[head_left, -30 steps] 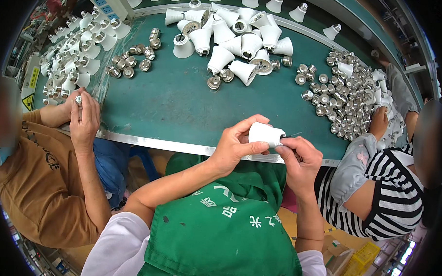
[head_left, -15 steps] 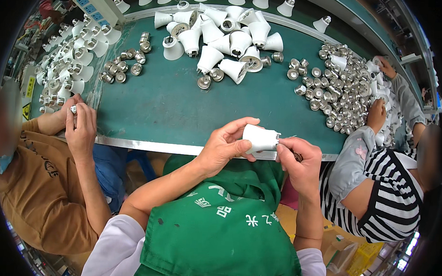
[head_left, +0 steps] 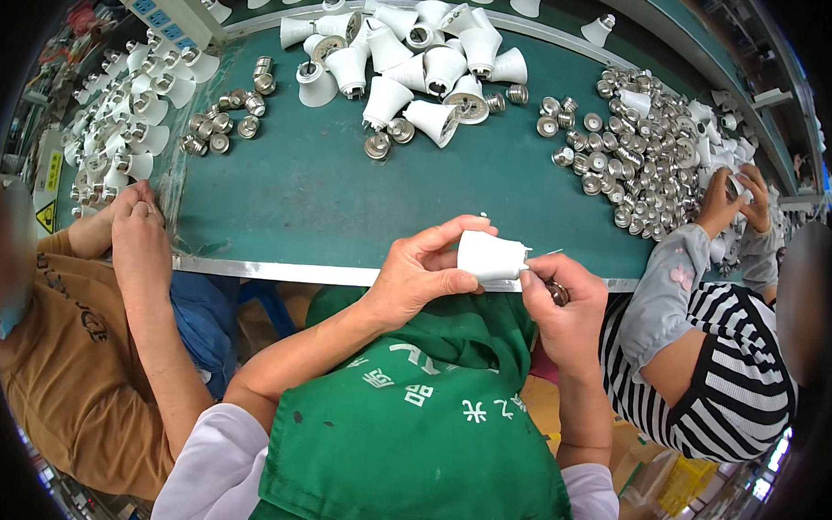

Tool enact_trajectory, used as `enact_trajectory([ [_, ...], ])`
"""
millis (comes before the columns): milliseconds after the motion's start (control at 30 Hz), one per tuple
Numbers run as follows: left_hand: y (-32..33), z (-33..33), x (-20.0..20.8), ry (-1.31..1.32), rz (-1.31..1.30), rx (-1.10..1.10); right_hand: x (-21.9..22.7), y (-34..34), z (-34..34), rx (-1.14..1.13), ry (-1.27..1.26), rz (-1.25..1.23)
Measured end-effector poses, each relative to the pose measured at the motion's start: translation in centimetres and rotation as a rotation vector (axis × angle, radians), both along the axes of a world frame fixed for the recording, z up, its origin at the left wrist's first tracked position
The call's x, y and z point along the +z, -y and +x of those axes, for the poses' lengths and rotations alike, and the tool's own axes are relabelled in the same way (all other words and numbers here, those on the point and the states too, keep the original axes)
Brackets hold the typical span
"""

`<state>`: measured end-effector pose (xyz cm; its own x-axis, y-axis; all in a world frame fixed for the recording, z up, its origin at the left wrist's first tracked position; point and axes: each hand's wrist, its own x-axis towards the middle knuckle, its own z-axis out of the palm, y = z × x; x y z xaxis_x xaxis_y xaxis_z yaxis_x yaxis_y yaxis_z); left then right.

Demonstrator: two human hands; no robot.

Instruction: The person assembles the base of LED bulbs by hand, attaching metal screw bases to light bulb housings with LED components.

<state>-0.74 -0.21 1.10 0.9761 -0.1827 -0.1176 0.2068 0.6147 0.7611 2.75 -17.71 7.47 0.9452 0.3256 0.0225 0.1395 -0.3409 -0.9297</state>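
Observation:
Near the front edge of the bench, my left hand (head_left: pixel 415 274) grips a white plastic bulb housing (head_left: pixel 491 257) lying sideways, its narrow end toward the right. Thumb and forefinger of my right hand (head_left: pixel 568 311) pinch together at that narrow end; a thin wire (head_left: pixel 554 253) shows just above them. Tucked in the curled fingers of the same hand is a metal screw cap (head_left: pixel 557 292), mostly hidden. The cap is apart from the housing. What exactly the right fingertips pinch is too small to make out.
White housings (head_left: pixel 385 103) lie heaped at the back of the green bench (head_left: pixel 326 202). Loose metal caps (head_left: pixel 635 162) pile up at the right, with a smaller group (head_left: pixel 221 125) at the left. Capped housings (head_left: pixel 132 113) stand far left. Co-workers' hands (head_left: pixel 142 232) work on both sides.
The housing has turned slightly in my left hand, and my right fingertips stay at its narrow end. The left co-worker's hands came lower and together; the right co-worker's hands came together.

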Motion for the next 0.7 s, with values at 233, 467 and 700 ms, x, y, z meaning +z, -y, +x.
enact_trajectory([
  [233, 0.1, 0.7, 0.8, 0.061, 0.079, -0.002, 0.4, 0.9, 0.8, 0.055, -0.164, 0.030],
  [467, 0.9, 1.2, 1.1, 0.126, 0.190, 0.168, -1.2, 3.5, 1.7, -0.085, 0.073, 0.438],
  [700, 1.5, 1.4, 1.5, 0.438, 0.367, 0.404, -3.2, 1.7, 1.4, -0.114, 0.373, -0.102],
])
